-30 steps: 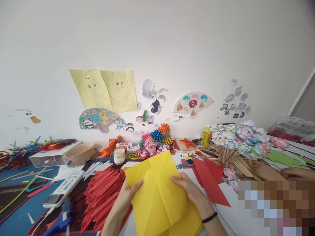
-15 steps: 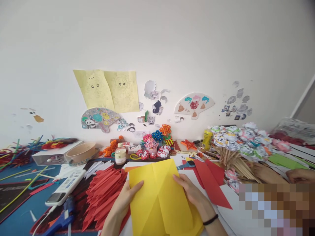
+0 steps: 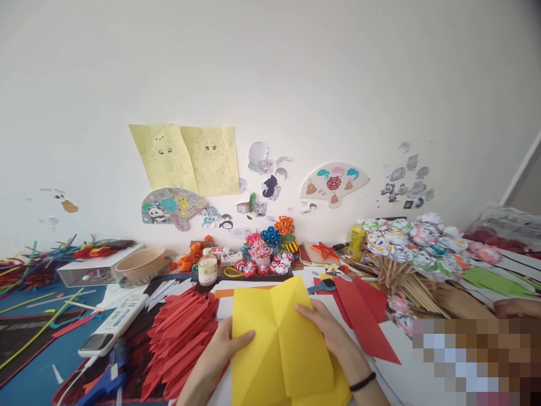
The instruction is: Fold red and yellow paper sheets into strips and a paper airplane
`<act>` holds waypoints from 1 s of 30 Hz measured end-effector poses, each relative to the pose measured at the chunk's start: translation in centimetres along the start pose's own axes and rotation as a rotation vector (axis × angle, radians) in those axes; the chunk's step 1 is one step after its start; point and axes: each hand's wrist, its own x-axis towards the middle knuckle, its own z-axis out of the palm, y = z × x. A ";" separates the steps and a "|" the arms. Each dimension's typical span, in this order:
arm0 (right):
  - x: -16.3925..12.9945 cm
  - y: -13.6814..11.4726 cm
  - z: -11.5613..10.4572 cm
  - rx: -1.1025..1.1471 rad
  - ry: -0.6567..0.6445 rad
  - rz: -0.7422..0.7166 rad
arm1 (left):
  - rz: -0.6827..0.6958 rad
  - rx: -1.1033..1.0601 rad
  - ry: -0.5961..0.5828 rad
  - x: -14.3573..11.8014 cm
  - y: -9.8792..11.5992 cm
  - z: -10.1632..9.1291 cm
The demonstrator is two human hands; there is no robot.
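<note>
1. I hold a sheet of yellow paper [image 3: 274,344] up in front of me, low in the middle of the view, above the crowded craft table [image 3: 25,361].
2. My left hand [image 3: 224,352] grips the sheet's left edge, thumb lying across the front of the paper and the other fingers hidden behind it.
3. My right hand [image 3: 333,338] grips the right side, thumb pressed on the front near the upper right; a black band [image 3: 360,382] sits on that wrist.
4. The sheet is bright, plain yellow. A straight crease runs down from its top edge near the middle, and the two upper corners slope away from that crease, so the top comes to a low peak.
5. A folded flap lies over the right half, with its lower edge showing near the bottom; a further yellow layer shows beneath it at the lower right.
6. Just left of the sheet lies a pile of red folded paper pieces [image 3: 177,338]; to the right, red paper sheets [image 3: 359,310] lie flat on the table.
7. Behind the sheet stand small paper flower ornaments [image 3: 266,251] and a small bottle [image 3: 207,267].
8. On the far right is a bunch of paper flowers on wooden sticks [image 3: 406,254], with another person's hand [image 3: 459,301] beside it.
</note>
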 end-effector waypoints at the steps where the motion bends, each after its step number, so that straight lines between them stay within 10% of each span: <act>1: -0.1 0.0 0.0 -0.018 -0.014 0.029 | -0.017 0.031 0.019 0.1 -0.2 0.2; 8: 0.1 0.2 0.0 -0.112 -0.044 0.020 | 0.034 0.397 0.206 2.0 -1.6 -1.0; 16: -0.4 -1.3 1.4 -0.005 -0.018 -0.110 | -0.044 -0.049 0.106 0.5 -0.8 0.3; 24: -0.7 -1.7 1.1 -0.014 -0.004 -0.098 | -0.042 0.019 0.115 0.4 -3.8 -0.2; 30: 0.6 -0.3 0.3 -0.156 0.076 -0.151 | 0.147 0.820 0.383 -1.0 -3.8 -0.4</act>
